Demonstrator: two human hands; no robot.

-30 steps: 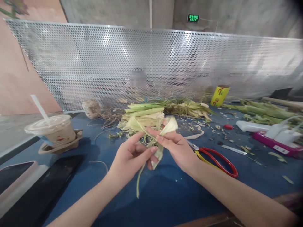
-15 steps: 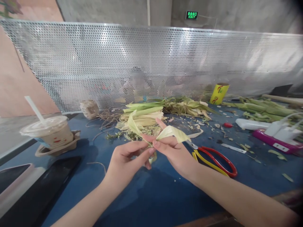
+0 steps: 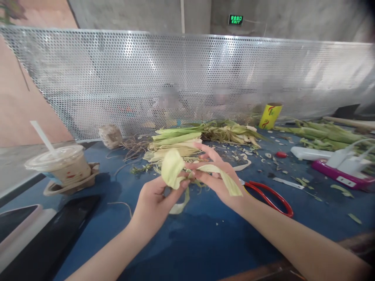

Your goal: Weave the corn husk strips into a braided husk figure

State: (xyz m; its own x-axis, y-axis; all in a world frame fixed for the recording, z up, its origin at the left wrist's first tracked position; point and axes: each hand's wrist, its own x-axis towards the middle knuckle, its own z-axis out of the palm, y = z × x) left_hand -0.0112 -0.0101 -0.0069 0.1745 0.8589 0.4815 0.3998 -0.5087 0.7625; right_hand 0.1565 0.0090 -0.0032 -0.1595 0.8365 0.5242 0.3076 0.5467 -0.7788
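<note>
Pale husk [image 3: 172, 168]: held above the blue table [image 3: 187, 242] between both hands, presumably so its folds stay put. Left hand [image 3: 152, 199]: thumb and fingers pinching it. Right hand [image 3: 219, 192]: fingers grasping it, forefinger extended. Scissors [image 3: 265, 186]: near right wrist, seemingly for easy reach. Surface: strewn scraps [image 3: 268, 155]. Room: perforated metal screen [image 3: 187, 66], concrete wall [image 3: 140, 15] beyond.

I see a lidded cup [image 3: 72, 168] in a cardboard holder [image 3: 79, 187]. Beyond, I make out an exit sign [image 3: 236, 20].
</note>
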